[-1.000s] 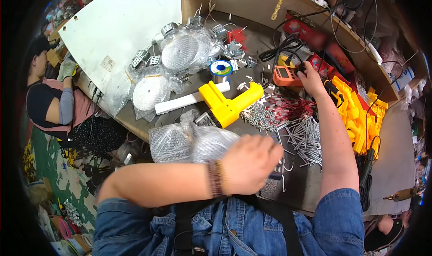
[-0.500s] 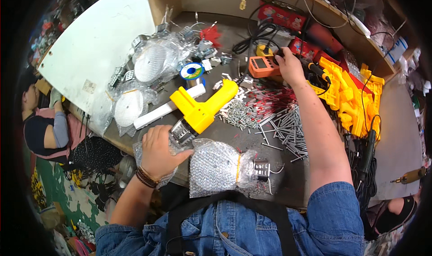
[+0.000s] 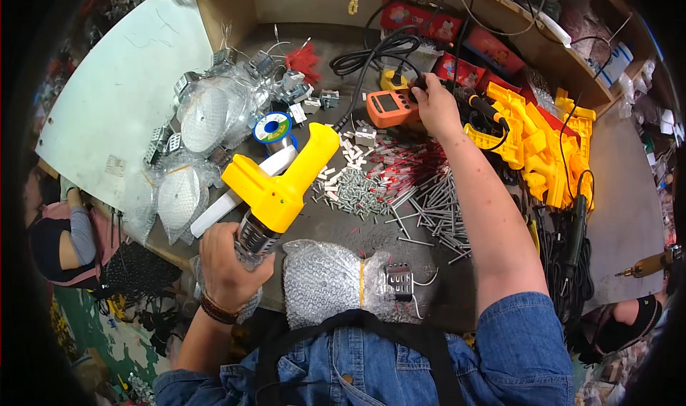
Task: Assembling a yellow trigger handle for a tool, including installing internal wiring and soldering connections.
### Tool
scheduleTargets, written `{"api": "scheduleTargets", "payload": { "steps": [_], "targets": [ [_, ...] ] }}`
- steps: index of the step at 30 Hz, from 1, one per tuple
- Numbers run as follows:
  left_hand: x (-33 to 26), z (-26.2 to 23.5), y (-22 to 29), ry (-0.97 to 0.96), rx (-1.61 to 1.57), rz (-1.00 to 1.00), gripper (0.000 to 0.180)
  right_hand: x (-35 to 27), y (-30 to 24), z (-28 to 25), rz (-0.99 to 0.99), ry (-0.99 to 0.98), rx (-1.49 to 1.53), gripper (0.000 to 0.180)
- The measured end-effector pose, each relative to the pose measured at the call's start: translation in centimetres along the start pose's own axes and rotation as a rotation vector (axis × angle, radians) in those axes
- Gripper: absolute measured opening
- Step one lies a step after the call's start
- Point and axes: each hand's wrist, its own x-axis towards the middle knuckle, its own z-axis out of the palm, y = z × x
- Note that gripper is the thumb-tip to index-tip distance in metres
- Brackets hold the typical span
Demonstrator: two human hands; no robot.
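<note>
My left hand (image 3: 232, 267) is closed round the vented metal end (image 3: 255, 238) of a yellow plastic handle housing (image 3: 275, 195). Clear bubble wrap shows under that hand. The housing's grip points up and right, and a black cable runs from its tip. At the far right of centre, my right hand (image 3: 437, 109) pinches a black plug (image 3: 418, 90) beside an orange meter (image 3: 389, 108) with a small screen; the fingertips partly hide the plug. Close to my body lies a bubble-wrapped disc-shaped piece (image 3: 321, 281) with a vented metal fitting (image 3: 399, 282) and white wires.
A white bar (image 3: 211, 217) and a solder spool (image 3: 273, 127) lie behind the housing. Bubble-wrapped pieces (image 3: 207, 117) crowd the left. Small metal parts (image 3: 354, 188) and long screws (image 3: 436, 206) cover the middle. Yellow housings (image 3: 539, 149) are piled right, near a soldering iron (image 3: 575, 242).
My left hand has closed round the metal end, and the yellow housing has shifted left and toward me. The right hand stays at the orange meter. The whole view has shifted slightly.
</note>
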Motion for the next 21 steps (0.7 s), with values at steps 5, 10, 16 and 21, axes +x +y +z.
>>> {"api": "scheduleTargets", "payload": {
  "steps": [5, 10, 16, 21],
  "targets": [
    [0.25, 0.06, -0.09, -0.009, 0.007, 0.031, 0.062, -0.05, 0.05, 0.24, -0.041, 0.035, 0.009, 0.030],
    [0.12, 0.51, -0.43, -0.029, 0.030, 0.067, 0.064, -0.23, 0.04, 0.43, -0.080, 0.061, 0.027, 0.029],
    [0.04, 0.38, -0.40, -0.076, 0.085, 0.006, 0.065, -0.20, 0.13, 0.74, -0.065, 0.067, 0.010, 0.029],
    [0.50, -0.04, -0.16, -0.201, 0.037, -0.100, 0.070, 0.46, 0.30, 0.54, -0.055, 0.048, -0.027, 0.031]
  ]
}}
